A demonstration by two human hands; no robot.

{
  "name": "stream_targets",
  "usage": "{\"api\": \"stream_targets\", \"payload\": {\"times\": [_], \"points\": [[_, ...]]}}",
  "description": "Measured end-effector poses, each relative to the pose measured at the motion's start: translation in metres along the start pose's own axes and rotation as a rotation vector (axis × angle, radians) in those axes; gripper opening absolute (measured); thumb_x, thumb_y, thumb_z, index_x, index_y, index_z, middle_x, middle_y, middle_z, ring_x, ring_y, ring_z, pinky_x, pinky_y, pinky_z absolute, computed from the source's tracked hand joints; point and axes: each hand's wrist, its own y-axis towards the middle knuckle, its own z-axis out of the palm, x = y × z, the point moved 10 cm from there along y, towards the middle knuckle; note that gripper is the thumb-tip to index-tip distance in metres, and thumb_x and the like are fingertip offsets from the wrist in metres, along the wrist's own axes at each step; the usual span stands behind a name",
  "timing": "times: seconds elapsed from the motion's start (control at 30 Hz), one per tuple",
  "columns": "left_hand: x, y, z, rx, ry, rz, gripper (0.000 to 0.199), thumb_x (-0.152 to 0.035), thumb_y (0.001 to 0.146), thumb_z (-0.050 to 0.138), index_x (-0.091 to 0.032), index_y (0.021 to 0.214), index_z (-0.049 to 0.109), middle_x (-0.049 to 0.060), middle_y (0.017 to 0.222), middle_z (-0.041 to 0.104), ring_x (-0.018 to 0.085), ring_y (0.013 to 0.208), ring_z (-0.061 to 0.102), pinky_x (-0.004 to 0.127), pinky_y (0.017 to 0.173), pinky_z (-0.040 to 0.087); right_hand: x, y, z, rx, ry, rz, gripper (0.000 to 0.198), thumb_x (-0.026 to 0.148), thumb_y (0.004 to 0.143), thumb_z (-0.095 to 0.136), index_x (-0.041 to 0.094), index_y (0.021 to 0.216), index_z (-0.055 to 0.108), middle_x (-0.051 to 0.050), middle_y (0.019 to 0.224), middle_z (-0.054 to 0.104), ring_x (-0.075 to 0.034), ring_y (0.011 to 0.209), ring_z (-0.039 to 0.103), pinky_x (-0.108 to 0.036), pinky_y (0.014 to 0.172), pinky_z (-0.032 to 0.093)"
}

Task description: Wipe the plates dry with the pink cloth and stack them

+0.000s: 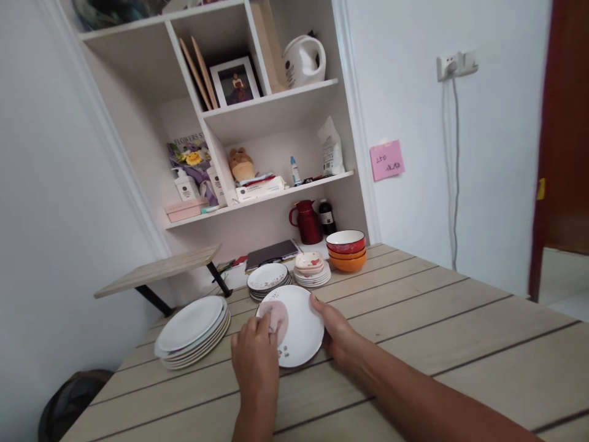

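A round white plate (304,328) with a dark rim, a pink round patch and small brown marks is tilted up in front of me. My right hand (338,331) grips its right edge, thumb on the face and the other fingers mostly hidden behind. My left hand (255,347) is closed at the plate's left edge, a digit resting over the pink patch; its other fingers curl out of sight. Just behind stands a stack of dark-rimmed patterned plates (267,277). To the left is a stack of larger white plates (191,325).
Small patterned dishes (309,263) sit on a stack of little white plates (313,279). Beside them are stacked red and orange bowls (346,252). A raised wooden shelf (159,268) stands at the left. Behind the slatted table (442,356), a red jug (307,222) stands below wall shelves.
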Motion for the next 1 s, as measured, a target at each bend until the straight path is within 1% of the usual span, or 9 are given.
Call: {"api": "stream_targets", "payload": {"times": [0.13, 0.27, 0.37, 0.47, 0.53, 0.67, 0.8, 0.87, 1.0], "points": [[-0.012, -0.001, 0.005, 0.026, -0.104, 0.083, 0.036, -0.013, 0.084, 0.053, -0.025, 0.115, 0.067, 0.005, 0.1, 0.069, 0.021, 0.092, 0.062, 0.035, 0.083, 0.039, 0.007, 0.001, -0.005, -0.022, 0.044, -0.024, 0.04, 0.049, 0.085, 0.056, 0.019, 0.11, 0.062, -0.01, 0.099, 0.074, -0.019, 0.073, 0.067, -0.032, 0.066, 0.053], [-0.019, -0.001, 0.008, 0.044, -0.16, 0.127, 0.038, -0.009, 0.081, 0.053, -0.025, 0.112, 0.068, 0.005, 0.1, 0.067, 0.021, 0.091, 0.061, 0.035, 0.082, 0.041, 0.01, -0.002, 0.001, 0.03, 0.033, -0.053, 0.039, 0.047, 0.086, 0.055, 0.018, 0.111, 0.062, -0.01, 0.098, 0.075, -0.02, 0.075, 0.068, -0.032, 0.067, 0.053], [-0.019, -0.001, -0.002, -0.053, -0.179, 0.101, 0.03, -0.011, 0.078, 0.058, -0.024, 0.102, 0.071, 0.008, 0.106, 0.064, 0.025, 0.099, 0.058, 0.039, 0.086, 0.042, 0.006, -0.008, 0.007, 0.058, -0.001, -0.043, 0.04, 0.048, 0.085, 0.056, 0.019, 0.112, 0.061, -0.009, 0.096, 0.075, -0.02, 0.073, 0.068, -0.032, 0.067, 0.053], [-0.018, -0.002, -0.007, -0.161, -0.24, 0.099, 0.026, -0.009, 0.073, 0.061, -0.019, 0.096, 0.069, 0.013, 0.129, 0.053, 0.031, 0.117, 0.05, 0.048, 0.097, 0.04, -0.001, -0.014, 0.016, 0.105, -0.03, -0.021, 0.041, 0.049, 0.085, 0.056, 0.019, 0.112, 0.061, -0.009, 0.094, 0.075, -0.021, 0.073, 0.068, -0.032, 0.065, 0.052], [-0.023, -0.003, 0.001, -0.129, -0.338, 0.158, 0.035, -0.003, 0.071, 0.056, -0.015, 0.103, 0.064, 0.015, 0.133, 0.051, 0.029, 0.122, 0.049, 0.046, 0.1, 0.04, -0.002, -0.015, 0.019, 0.13, -0.03, -0.03, 0.039, 0.048, 0.086, 0.055, 0.018, 0.11, 0.062, -0.009, 0.094, 0.075, -0.02, 0.074, 0.068, -0.032, 0.065, 0.052], [-0.032, -0.005, 0.015, -0.03, -0.482, 0.25, 0.048, 0.001, 0.076, 0.042, -0.016, 0.117, 0.059, 0.013, 0.12, 0.062, 0.022, 0.114, 0.056, 0.039, 0.098, 0.046, -0.003, -0.012, 0.015, 0.103, -0.027, -0.038, 0.036, 0.048, 0.084, 0.058, 0.019, 0.106, 0.062, -0.006, 0.086, 0.075, -0.019, 0.07, 0.067, -0.03, 0.063, 0.051], [-0.038, -0.007, 0.016, -0.026, -0.472, 0.3, 0.055, 0.002, 0.075, 0.038, -0.02, 0.12, 0.061, 0.009, 0.122, 0.064, 0.021, 0.114, 0.057, 0.037, 0.098, 0.046, -0.006, -0.013, 0.018, 0.121, -0.025, -0.022, 0.036, 0.05, 0.083, 0.059, 0.019, 0.102, 0.063, -0.004, 0.079, 0.073, -0.017, 0.065, 0.065, -0.028, 0.059, 0.049], [-0.036, -0.006, 0.015, -0.054, -0.426, 0.305, 0.057, 0.003, 0.075, 0.038, -0.023, 0.12, 0.061, 0.008, 0.122, 0.065, 0.02, 0.114, 0.058, 0.036, 0.099, 0.046, -0.007, -0.015, 0.022, 0.14, -0.028, -0.022, 0.036, 0.05, 0.084, 0.058, 0.019, 0.101, 0.063, -0.004, 0.078, 0.073, -0.016, 0.062, 0.064, -0.027, 0.057, 0.048], [-0.014, 0.003, 0.012, -0.128, -0.237, 0.181, 0.05, 0.001, 0.079, 0.04, -0.021, 0.118, 0.063, 0.008, 0.121, 0.066, 0.022, 0.111, 0.06, 0.038, 0.095, 0.046, -0.012, -0.015, 0.023, 0.138, -0.035, -0.01, 0.035, 0.047, 0.085, 0.056, 0.02, 0.108, 0.062, -0.004, 0.081, 0.074, -0.016, 0.06, 0.063, -0.027, 0.056, 0.048]]}}
